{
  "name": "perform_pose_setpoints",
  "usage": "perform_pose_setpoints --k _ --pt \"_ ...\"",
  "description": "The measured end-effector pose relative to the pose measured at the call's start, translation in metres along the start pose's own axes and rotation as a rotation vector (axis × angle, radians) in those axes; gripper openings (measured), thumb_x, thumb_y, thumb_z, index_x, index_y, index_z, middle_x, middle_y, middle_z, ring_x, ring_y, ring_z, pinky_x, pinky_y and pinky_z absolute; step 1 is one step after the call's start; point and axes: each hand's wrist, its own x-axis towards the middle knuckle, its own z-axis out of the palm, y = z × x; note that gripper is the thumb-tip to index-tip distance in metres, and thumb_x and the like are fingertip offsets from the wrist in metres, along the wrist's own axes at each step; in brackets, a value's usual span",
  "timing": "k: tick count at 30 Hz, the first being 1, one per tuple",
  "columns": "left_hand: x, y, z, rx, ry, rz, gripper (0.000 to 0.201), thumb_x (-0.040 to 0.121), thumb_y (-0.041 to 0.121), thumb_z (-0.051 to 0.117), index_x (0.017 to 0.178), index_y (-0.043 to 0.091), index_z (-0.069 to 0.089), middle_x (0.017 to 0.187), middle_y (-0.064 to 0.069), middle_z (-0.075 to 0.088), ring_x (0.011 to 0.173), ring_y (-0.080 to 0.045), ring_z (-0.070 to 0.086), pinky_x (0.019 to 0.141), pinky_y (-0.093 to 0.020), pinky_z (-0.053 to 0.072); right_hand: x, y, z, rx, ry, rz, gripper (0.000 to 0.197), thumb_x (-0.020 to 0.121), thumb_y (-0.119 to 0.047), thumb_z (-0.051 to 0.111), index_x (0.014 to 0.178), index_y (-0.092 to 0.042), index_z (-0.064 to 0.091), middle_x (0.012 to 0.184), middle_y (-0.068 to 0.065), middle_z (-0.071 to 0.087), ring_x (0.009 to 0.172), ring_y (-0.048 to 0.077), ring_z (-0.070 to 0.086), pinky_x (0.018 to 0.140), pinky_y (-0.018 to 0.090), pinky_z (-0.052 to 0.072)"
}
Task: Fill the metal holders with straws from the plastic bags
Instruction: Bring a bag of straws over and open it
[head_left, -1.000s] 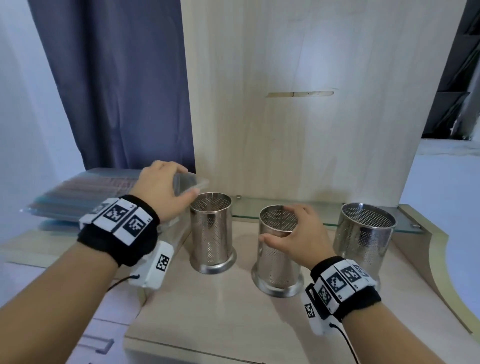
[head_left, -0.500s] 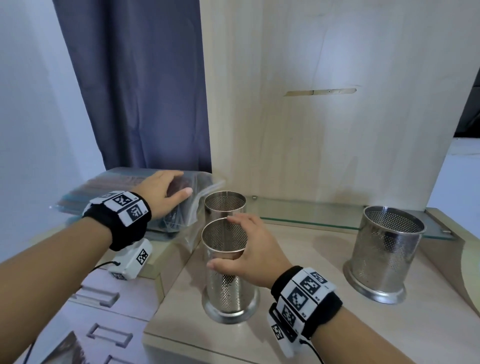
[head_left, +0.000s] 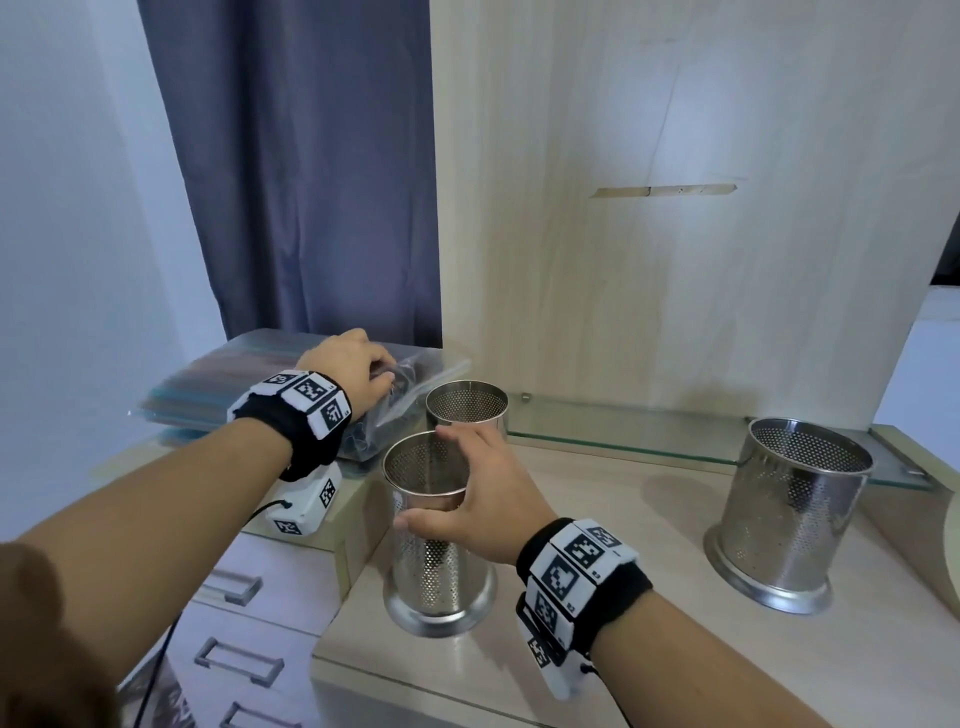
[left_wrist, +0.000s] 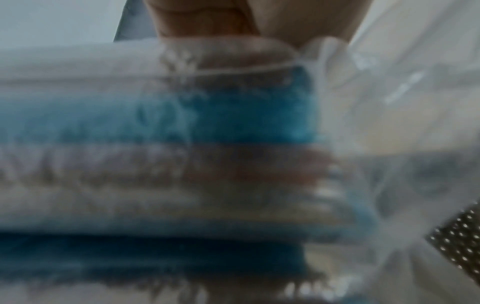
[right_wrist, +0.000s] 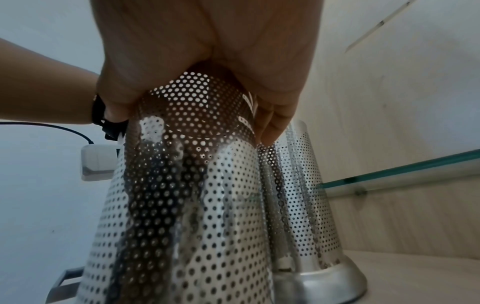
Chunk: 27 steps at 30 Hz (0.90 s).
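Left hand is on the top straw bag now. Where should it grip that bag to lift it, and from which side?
Grip the top straw bag at its loose open end, the crumpled flap nearest the rear holder, coming from above where the left hand already rests. That end is slack film the fingers can pinch; the rest lies flat on the stack of bags, offering no edge.

I see shiny perforated steel in the near holder, glossy at its base. The straw bags are clear, crinkled plastic; the desk is matt pale wood grain.
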Motion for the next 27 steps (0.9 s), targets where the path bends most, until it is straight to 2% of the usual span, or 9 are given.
perform_pose_setpoints --k 5,12,15,17,20,23,24,26,27 --pt "-0.003 -0.008 0.000 -0.166 0.144 0.024 0.015 0.095 0.020 0.057 0.101 0.012 0.067 0.102 -0.009 0.060 0.098 -0.031 0.059 0.087 -0.038 0.043 0.005 -0.005 0.003 -0.024 -0.040 0.012 0.105 0.064 -0.065 0.081 0.149 -0.021 0.037 0.146 -0.004 0.039 0.135 0.012 0.037 0.115 0.033 0.034" --pt "-0.016 -0.013 -0.036 -0.299 0.434 -0.003 0.014 0.097 0.010 0.052 0.102 0.003 0.063 0.104 -0.018 0.061 0.097 -0.035 0.057 0.086 -0.037 0.039 0.014 -0.013 0.008 -0.065 -0.126 0.040 0.106 0.066 -0.072 0.075 0.151 -0.028 0.028 0.150 -0.002 0.032 0.136 0.017 0.035 0.113 0.045 0.038" --pt "-0.024 -0.019 -0.059 -0.324 0.575 -0.066 0.016 0.098 0.014 0.050 0.104 0.008 0.063 0.105 -0.015 0.062 0.096 -0.034 0.058 0.085 -0.037 0.041 0.015 -0.023 0.002 -0.202 -0.148 0.034 0.105 0.071 -0.076 0.067 0.153 -0.030 0.020 0.155 0.003 0.025 0.141 0.025 0.026 0.118 0.046 0.025" --pt "-0.031 -0.021 -0.076 -0.350 0.698 -0.072 0.017 0.098 0.013 0.048 0.102 0.007 0.063 0.102 -0.016 0.062 0.092 -0.033 0.057 0.080 -0.031 0.038 0.017 -0.031 -0.007 -0.203 -0.111 0.002 0.106 0.075 -0.077 0.060 0.156 -0.028 0.013 0.161 0.005 0.015 0.147 0.026 0.016 0.119 0.046 0.017" --pt "-0.044 -0.012 -0.104 -0.395 0.917 0.058 0.018 0.095 0.010 0.047 0.098 0.003 0.063 0.093 -0.012 0.062 0.085 -0.024 0.055 0.077 -0.022 0.035 0.028 -0.047 -0.026 0.096 -0.065 -0.103 0.105 0.082 -0.073 0.055 0.158 -0.028 -0.003 0.166 -0.003 -0.001 0.152 0.017 0.006 0.123 0.048 0.018" --pt "-0.061 0.017 -0.132 -0.411 1.049 0.248 0.016 0.095 0.009 0.048 0.097 0.000 0.062 0.087 0.016 0.052 0.074 -0.001 0.046 0.075 -0.009 0.034 0.034 -0.070 -0.048 0.434 0.054 -0.247 0.103 0.083 -0.074 0.050 0.154 -0.038 -0.015 0.162 -0.023 -0.007 0.151 0.014 0.014 0.121 0.047 0.024" --pt "-0.066 0.029 -0.140 -0.424 1.079 0.306 0.016 0.096 0.008 0.049 0.097 0.000 0.062 0.087 0.018 0.049 0.075 0.003 0.046 0.076 -0.008 0.034 0.033 -0.079 -0.058 0.477 0.127 -0.320 0.102 0.084 -0.074 0.049 0.154 -0.037 -0.017 0.161 -0.024 -0.004 0.150 0.016 0.019 0.121 0.047 0.025" --pt "-0.075 0.053 -0.151 -0.487 1.109 0.427 0.016 0.099 0.009 0.048 0.098 0.000 0.061 0.090 0.011 0.056 0.079 0.002 0.050 0.075 -0.016 0.040 0.029 -0.093 -0.077 0.493 0.278 -0.490 0.096 0.091 -0.064 0.045 0.155 -0.026 -0.016 0.165 -0.008 0.005 0.149 0.019 0.025 0.120 0.050 0.026" --pt "-0.079 0.066 -0.155 -0.561 1.097 0.495 0.015 0.100 0.010 0.048 0.099 0.001 0.060 0.094 0.002 0.062 0.083 -0.006 0.057 0.077 -0.022 0.045 0.026 -0.098 -0.088 0.492 0.334 -0.551 0.095 0.094 -0.060 0.044 0.154 -0.018 -0.016 0.165 0.003 0.009 0.149 0.021 0.025 0.119 0.052 0.026"
